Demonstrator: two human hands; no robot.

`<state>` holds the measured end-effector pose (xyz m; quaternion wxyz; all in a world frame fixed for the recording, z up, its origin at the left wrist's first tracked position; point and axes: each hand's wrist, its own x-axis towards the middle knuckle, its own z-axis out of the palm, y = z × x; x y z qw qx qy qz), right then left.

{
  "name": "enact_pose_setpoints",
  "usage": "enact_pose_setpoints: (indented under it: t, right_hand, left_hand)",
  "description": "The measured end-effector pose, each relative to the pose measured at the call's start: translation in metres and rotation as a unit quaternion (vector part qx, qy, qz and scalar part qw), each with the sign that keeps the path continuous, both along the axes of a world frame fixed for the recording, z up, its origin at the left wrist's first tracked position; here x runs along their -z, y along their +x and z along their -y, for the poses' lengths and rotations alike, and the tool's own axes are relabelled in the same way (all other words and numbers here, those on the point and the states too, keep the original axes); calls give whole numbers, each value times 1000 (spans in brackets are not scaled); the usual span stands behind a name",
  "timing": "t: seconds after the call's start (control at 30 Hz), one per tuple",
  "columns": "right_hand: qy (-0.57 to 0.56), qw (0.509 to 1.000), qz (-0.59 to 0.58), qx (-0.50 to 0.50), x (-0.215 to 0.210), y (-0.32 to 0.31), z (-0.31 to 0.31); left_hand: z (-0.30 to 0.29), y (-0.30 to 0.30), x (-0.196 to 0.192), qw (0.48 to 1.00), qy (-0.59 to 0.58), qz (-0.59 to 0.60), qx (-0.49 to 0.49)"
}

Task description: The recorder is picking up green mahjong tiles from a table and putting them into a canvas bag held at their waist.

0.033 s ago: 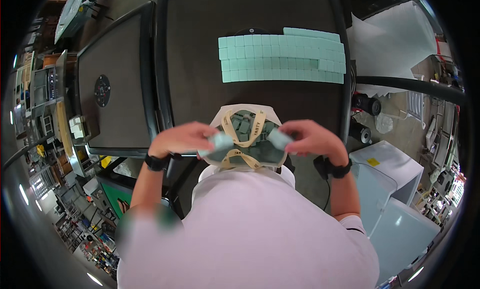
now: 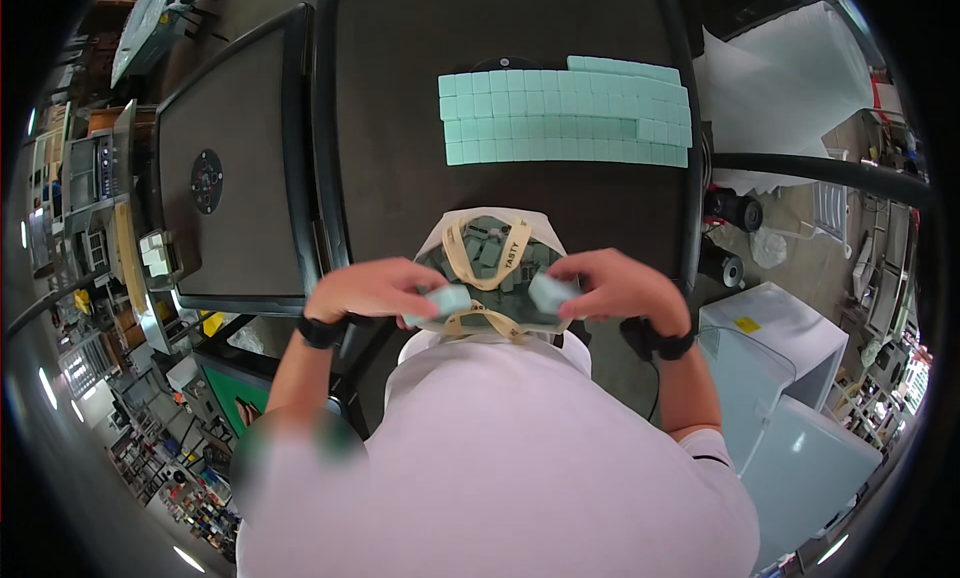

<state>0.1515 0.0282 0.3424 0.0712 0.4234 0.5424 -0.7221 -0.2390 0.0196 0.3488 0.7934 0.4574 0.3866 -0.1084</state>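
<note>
My left hand (image 2: 385, 288) pinches a pale mint-green block (image 2: 449, 299) over the left side of an open bag at my waist. On the right side, my right hand (image 2: 625, 286) grips another pale mint-green block (image 2: 550, 294) between thumb and fingers. The white bag (image 2: 537, 220) has cream ribbon handles (image 2: 515, 256) with dark lettering, which loop across its mouth. Several loose green blocks (image 2: 487, 253) lie inside it, in shadow. Beyond the bag, tight rows of mint-green blocks (image 2: 540, 128) cover part of the dark tabletop.
The dark table (image 2: 400, 193) has a raised black rim, and a second dark panel (image 2: 250, 118) adjoins it on the left. White foam sheets (image 2: 790, 78) lie at the far right, near a black bar (image 2: 820, 173). A white cabinet (image 2: 770, 328) stands at the lower right.
Both hands have shifted slightly over the bag, each still with its block. The right-hand block has turned a little. The rows on the table look the same.
</note>
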Motion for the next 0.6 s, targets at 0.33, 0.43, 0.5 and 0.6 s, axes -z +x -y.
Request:
enact_pose_setpoints:
  t: [0.33,0.43,0.5,0.6]
  right_hand:
    - [399,898,183,-33,167,-99,89]
    - [431,897,89,27,199,-77,107]
    - [336,932,54,-126,196,-68,109]
    - [293,954,-10,-67,98,-68,75]
  left_hand:
    - [78,73,172,840,496,-212,-58]
    - [82,80,181,871,450,-180,81]
    - [77,89,171,923,296,-201,139]
    - [75,77,136,946,257,-161,116]
